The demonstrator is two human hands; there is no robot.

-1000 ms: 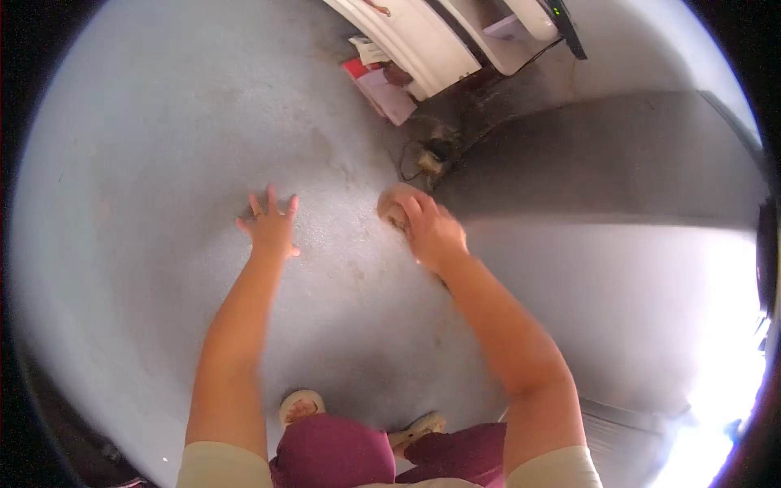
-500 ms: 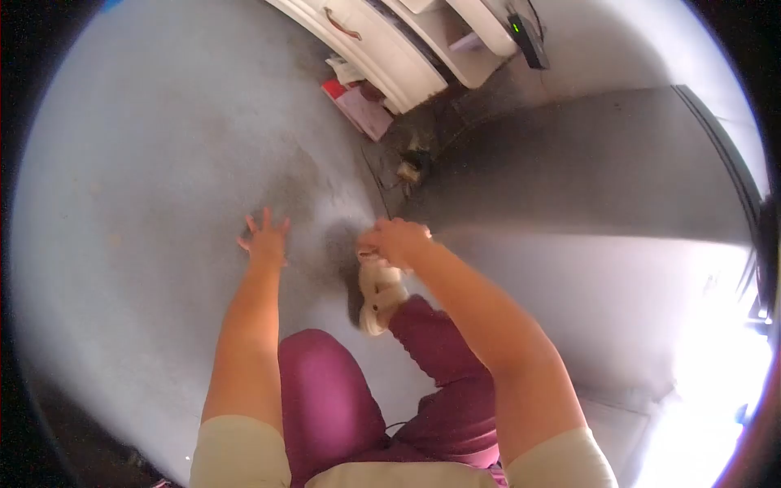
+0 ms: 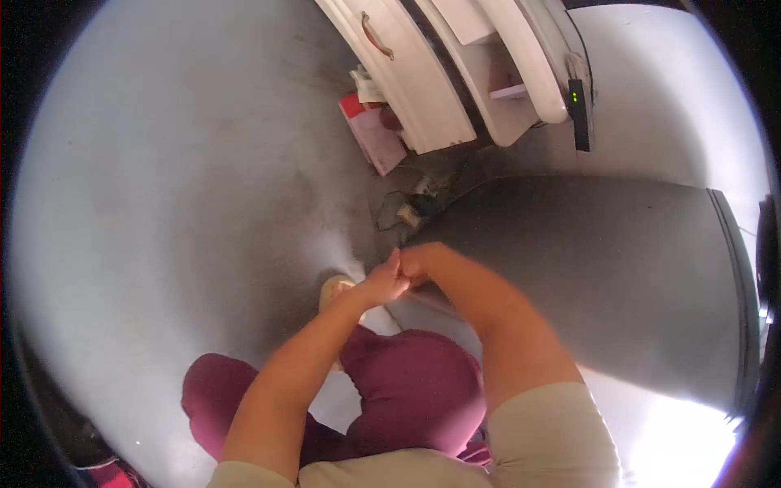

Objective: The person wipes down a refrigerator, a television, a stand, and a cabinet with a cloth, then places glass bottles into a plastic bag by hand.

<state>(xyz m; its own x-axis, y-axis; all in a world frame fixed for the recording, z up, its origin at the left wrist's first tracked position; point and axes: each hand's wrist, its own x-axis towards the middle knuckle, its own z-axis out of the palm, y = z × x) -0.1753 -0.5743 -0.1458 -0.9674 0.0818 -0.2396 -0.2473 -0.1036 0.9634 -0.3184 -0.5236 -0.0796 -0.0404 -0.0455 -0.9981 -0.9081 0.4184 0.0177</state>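
My left hand (image 3: 386,282) and my right hand (image 3: 421,262) meet in front of me, close to the near end of a large dark grey panel (image 3: 586,268). Both hands have their fingers closed; whatever lies between them is hidden. Just left of my left hand, a pale shoe (image 3: 334,289) is on the grey floor (image 3: 203,187). My knees in maroon trousers (image 3: 415,382) are bent below my forearms.
A white cabinet (image 3: 407,81) with a curved handle stands ahead. Beside its base lies a red and pink box (image 3: 373,134). A small pale object with a cable (image 3: 409,215) is near the panel. A black device (image 3: 579,114) shows green lights.
My left hand has left the floor area at the left, closed, and come to my right hand. The brownish thing seen earlier in my right hand no longer shows. My legs have shifted.
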